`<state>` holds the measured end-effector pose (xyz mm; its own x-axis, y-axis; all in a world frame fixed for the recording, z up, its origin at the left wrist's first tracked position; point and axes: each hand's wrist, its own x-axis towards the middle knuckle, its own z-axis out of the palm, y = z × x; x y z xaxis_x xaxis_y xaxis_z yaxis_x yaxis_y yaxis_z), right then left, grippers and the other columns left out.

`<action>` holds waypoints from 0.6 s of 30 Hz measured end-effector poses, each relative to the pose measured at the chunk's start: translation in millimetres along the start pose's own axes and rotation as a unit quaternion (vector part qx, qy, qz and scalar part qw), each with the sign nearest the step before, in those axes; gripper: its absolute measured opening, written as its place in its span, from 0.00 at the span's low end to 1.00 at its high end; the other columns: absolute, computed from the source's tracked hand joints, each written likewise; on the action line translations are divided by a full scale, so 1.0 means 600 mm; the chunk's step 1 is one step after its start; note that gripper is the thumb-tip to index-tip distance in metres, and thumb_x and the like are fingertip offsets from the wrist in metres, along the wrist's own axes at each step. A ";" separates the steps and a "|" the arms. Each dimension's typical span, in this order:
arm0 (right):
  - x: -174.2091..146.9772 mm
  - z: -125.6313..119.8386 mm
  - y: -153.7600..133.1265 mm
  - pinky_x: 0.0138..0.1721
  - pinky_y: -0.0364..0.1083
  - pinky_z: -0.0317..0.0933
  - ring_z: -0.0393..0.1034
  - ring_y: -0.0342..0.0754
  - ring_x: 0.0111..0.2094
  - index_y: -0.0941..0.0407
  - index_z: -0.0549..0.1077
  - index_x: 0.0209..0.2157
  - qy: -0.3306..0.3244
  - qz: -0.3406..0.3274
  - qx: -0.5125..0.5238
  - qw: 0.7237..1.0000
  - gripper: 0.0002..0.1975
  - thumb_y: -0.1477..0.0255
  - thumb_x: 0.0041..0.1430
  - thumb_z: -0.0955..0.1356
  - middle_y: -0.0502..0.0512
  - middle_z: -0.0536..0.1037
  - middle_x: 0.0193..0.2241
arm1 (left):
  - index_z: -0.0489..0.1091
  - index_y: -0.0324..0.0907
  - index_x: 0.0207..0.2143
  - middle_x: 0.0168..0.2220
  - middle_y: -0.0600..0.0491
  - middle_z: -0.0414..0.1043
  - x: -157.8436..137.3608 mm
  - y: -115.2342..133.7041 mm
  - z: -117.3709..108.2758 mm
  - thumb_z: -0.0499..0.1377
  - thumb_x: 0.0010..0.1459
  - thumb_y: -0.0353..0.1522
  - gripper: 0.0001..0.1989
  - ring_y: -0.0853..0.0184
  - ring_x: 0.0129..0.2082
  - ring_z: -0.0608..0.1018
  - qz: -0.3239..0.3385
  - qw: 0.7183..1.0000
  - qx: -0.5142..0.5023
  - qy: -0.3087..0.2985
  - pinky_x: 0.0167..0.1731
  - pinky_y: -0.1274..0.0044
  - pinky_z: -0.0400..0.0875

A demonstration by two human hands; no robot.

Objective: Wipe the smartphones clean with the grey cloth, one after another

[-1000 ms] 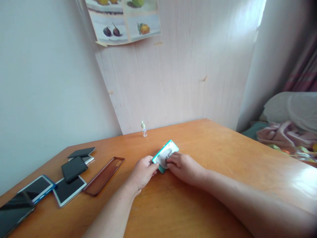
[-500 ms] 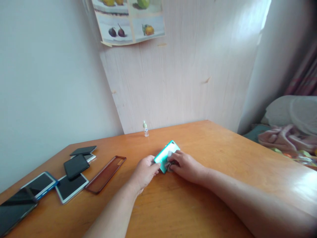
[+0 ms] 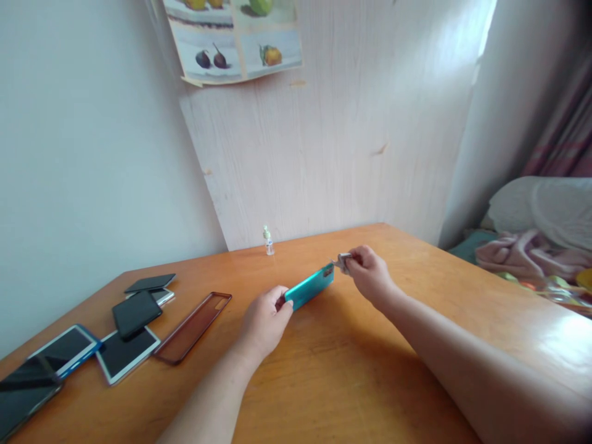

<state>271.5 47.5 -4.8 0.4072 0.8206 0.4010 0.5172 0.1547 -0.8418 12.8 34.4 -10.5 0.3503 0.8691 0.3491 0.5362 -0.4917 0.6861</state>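
A teal smartphone (image 3: 309, 290) is tilted on its long side above the table, its back and dark camera block facing me. My left hand (image 3: 266, 320) grips its near left end, thumb on the back and fingers behind. Close to the phone's far right corner, my right hand (image 3: 370, 274) pinches a small crumpled greyish cloth (image 3: 343, 263); I cannot tell whether the cloth touches the phone. To the left of my left hand lies an empty reddish-brown clear phone case (image 3: 194, 327).
Several phones lie on the left of the wooden table (image 3: 324, 382), among them a white one (image 3: 127, 354), a blue-edged one (image 3: 67, 351) and a black one (image 3: 137, 314). A small spray bottle (image 3: 269, 242) stands at the back edge, before the wall panel (image 3: 324, 154).
My right hand has lifted off the phone's back and moved up and right with the cloth. The phone has turned more edge-on, and the view has shifted slightly.
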 end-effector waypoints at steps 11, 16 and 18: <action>-0.007 -0.001 -0.017 0.21 0.41 0.55 0.65 0.42 0.20 0.57 0.70 0.30 -0.044 0.116 0.170 0.978 0.06 0.73 0.47 0.64 0.51 0.73 0.20 | 0.71 0.45 0.35 0.39 0.51 0.71 -0.009 0.010 0.006 0.58 0.50 0.25 0.10 0.61 0.42 0.72 0.088 0.985 0.142 -0.040 0.43 0.72 0.64; -0.010 0.009 -0.005 0.17 0.40 0.50 0.61 0.41 0.16 0.57 0.69 0.28 -0.071 0.150 0.184 0.969 0.04 0.75 0.46 0.66 0.50 0.71 0.16 | 0.68 0.45 0.35 0.38 0.52 0.70 -0.012 0.003 0.015 0.58 0.49 0.25 0.10 0.61 0.40 0.72 0.075 0.987 0.123 -0.071 0.41 0.72 0.65; -0.010 0.011 -0.002 0.18 0.40 0.51 0.62 0.41 0.17 0.57 0.69 0.27 -0.079 0.153 0.200 0.965 0.03 0.75 0.46 0.66 0.49 0.70 0.16 | 0.68 0.45 0.36 0.39 0.51 0.71 -0.011 0.001 0.016 0.60 0.49 0.26 0.10 0.60 0.42 0.72 0.080 0.988 0.114 -0.072 0.44 0.71 0.65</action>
<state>263.5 46.1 -8.6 0.3581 0.9304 0.0786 0.0463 0.0664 -0.9967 18.1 27.8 -18.8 0.5409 0.7715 0.3351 0.6191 -0.6349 0.4623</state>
